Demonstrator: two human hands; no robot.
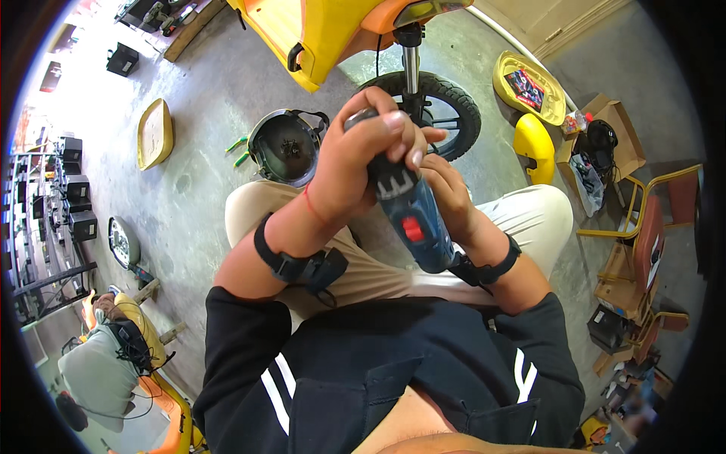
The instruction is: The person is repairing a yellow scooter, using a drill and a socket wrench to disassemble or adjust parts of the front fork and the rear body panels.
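A blue and black cordless drill point(412, 219), with a red switch, is held in front of my lap, its black nose end pointing away from me. My left hand point(367, 147) is closed round the black front end, fingers curled over it. My right hand point(450, 197) grips the drill from the right side, lower down; some of its fingers are hidden behind the body. Beyond my hands stand a scooter's front wheel point(461, 106) and fork under yellow bodywork point(310, 34). A dark round bowl-like housing point(283, 147) lies by my left knee, beside green-handled pliers point(240, 155).
Yellow panels point(533, 151) lie on the concrete floor point(181, 219), with an open cardboard box point(624, 151) and chairs point(673, 197) at the right. A rack with black boxes point(79, 189) stands at the left. Another person point(98, 371) is bent over at the lower left.
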